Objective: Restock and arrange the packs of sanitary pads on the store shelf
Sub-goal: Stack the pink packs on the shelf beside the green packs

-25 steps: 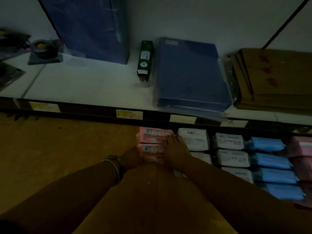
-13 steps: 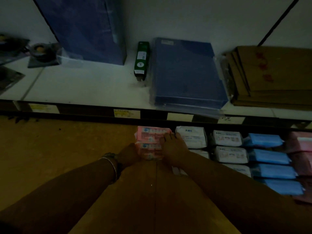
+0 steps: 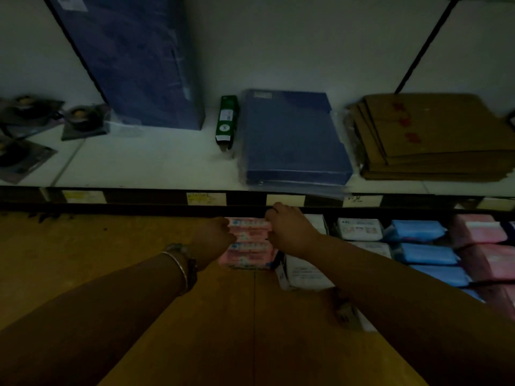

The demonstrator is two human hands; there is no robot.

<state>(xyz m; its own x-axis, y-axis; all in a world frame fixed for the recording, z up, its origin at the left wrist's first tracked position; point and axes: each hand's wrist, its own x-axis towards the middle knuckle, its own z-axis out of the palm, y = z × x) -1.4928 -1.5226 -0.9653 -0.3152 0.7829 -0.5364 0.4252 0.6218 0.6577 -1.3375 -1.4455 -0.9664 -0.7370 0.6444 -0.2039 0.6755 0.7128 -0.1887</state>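
Dim wooden shelf (image 3: 117, 260) under white shelf (image 3: 145, 162). Pink packs (image 3: 250, 249) at left end of row, beside white packs (image 3: 359, 229). Left hand (image 3: 213, 235) and right hand (image 3: 289, 232), fingers curled, grip pink packs from both sides.

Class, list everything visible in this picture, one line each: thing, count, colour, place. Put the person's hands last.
tall box: one, dark blue, upright, upper shelf back
green box: one, green, upper shelf, left of folders
folders: wrapped stack, blue, upper shelf middle
envelopes: one stack, brown, upper shelf right
dark packets: at least three, blackish, upper shelf left
price labels: several, pale, shelf edge
pink packs: at least two, pink, lower row's left end
white packs: several, white, right of those
blue packs: at least three, light blue, further right
far pink packs: at least two, pink, far right
bangle: one, silvery, left wrist
left hand: one, against pink packs' left end, grip unclear
right hand: one, fingers curled over their right end
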